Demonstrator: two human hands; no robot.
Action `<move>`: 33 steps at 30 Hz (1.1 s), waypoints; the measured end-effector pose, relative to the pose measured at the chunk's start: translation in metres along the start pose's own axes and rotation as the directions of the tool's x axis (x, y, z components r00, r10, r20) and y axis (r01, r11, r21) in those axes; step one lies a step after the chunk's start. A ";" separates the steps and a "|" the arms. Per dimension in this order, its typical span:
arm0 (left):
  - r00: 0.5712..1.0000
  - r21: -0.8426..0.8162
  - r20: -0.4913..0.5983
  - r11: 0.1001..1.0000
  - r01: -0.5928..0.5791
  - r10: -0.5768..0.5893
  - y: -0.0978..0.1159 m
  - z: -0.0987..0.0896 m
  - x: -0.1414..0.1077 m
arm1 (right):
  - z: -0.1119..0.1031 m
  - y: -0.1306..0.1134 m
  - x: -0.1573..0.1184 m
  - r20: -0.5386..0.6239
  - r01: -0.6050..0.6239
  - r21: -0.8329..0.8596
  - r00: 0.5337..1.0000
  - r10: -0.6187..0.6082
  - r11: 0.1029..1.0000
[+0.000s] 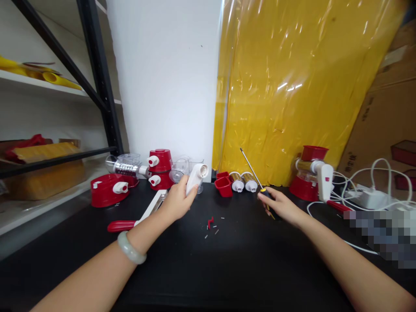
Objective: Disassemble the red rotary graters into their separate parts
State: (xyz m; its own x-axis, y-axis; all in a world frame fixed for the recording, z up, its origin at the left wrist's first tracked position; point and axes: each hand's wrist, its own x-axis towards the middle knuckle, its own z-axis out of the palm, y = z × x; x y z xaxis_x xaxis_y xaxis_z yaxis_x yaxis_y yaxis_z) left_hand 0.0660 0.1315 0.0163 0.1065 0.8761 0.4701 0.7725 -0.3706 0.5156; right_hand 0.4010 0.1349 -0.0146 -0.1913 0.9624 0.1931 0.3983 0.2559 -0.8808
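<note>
Because the black table (247,277) spreads beneath everything, two grater drums (238,186) toward its far side make a handy mark; right of them stands an assembled grater (303,190), perhaps parked aside; well left of them, stacked red bases (162,181) sit one atop the other, seemingly to save room, with a loose red base (104,190) near them; left of and nearer than the drums lies a crank handle (121,225); just right of them, the right hand (279,206) is wrapped round the grip of a screwdriver (263,190), shaft slanting up, perhaps to keep its tip off things; left of them, the left hand (177,199) is clamped on a white crank piece (195,175), socket end raised, presumably for a view inside; just beside the drums sit red cups (223,187); nearer than the drums, a red clip (210,222) and metal pins (216,232) lie loosely grouped, probably for easy sight.
</note>
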 end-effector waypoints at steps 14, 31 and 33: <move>0.999 -0.056 -0.037 0.998 -0.027 0.025 -0.007 0.005 0.000 | 0.011 0.000 -0.009 0.116 0.180 -0.258 0.981 -0.155 0.949; 0.997 0.322 -0.034 0.945 -0.053 0.068 0.004 0.001 -0.004 | 0.005 -0.009 -0.010 0.076 0.312 -0.535 0.943 -0.323 0.785; 0.994 0.376 -0.048 0.923 -0.076 0.101 0.002 0.003 -0.003 | 0.005 -0.010 -0.010 0.079 0.321 -0.529 0.940 -0.331 0.785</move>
State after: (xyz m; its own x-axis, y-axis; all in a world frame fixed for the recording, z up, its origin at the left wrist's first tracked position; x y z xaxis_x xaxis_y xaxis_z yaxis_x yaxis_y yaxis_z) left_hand 0.0686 0.1286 0.0137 0.1540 0.8181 0.5540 0.9407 -0.2929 0.1710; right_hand 0.3947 0.1221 -0.0097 -0.3829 0.8128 0.4391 0.7259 0.5587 -0.4012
